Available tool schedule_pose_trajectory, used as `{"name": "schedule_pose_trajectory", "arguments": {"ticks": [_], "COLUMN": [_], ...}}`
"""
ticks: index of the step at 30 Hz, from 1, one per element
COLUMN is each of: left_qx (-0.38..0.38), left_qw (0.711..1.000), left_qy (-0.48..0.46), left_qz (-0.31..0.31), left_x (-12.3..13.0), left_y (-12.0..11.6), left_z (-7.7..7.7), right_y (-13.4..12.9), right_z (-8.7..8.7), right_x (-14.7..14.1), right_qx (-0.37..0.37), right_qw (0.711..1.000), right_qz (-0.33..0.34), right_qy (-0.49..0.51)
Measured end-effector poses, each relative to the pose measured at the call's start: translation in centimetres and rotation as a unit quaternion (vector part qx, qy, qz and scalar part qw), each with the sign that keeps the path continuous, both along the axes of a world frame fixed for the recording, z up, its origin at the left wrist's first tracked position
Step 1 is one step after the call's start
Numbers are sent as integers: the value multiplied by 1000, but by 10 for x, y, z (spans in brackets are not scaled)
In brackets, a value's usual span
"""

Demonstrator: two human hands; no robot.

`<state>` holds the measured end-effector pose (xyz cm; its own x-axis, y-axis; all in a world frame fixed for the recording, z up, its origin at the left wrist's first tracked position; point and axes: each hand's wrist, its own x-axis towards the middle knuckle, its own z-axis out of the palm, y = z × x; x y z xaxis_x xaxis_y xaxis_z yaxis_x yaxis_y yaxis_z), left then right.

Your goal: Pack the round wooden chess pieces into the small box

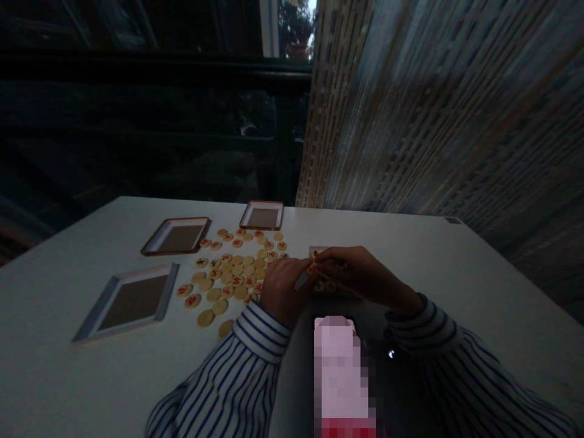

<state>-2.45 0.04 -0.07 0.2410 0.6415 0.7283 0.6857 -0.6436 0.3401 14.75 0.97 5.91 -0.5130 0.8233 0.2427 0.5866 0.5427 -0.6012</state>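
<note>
Round wooden Chinese chess pieces (237,269) with red or dark characters lie loose on the table, some face down. My left hand (285,289) is at their right edge, fingers curled and partly hidden, its thumb reaching toward my right hand. My right hand (351,271) is closed, its fingertips pinching a chess piece (314,254) with a dark mark. Another piece with red marking shows just under it, between the two hands. Beneath my right hand is a small box (337,294) with several pieces in it, mostly covered by the hand.
A grey-white tray-like box part (165,292) lies at the left on the white table (456,274). Two brown-rimmed ones (207,226) (279,214) lie farther back. A phone with a pixelated screen (342,371) is near me. A string curtain (410,109) hangs behind the table.
</note>
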Motion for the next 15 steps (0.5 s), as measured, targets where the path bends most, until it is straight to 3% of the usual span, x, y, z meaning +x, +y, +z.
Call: {"name": "schedule_pose_trajectory", "arguments": {"ticks": [7, 15], "left_qx": [-79, -253], "left_qw": [993, 929], "left_qy": [-72, -258], "left_qz": [-42, -72], "left_x": [2, 6], "left_y": [-2, -5], "left_z": [2, 7], "right_y": [2, 2], "right_z": [-2, 2], "right_x": [3, 3], "right_qx": [-6, 12], "right_qw": [1000, 1000], "right_qz": [-7, -11], "right_qy": [2, -22]}}
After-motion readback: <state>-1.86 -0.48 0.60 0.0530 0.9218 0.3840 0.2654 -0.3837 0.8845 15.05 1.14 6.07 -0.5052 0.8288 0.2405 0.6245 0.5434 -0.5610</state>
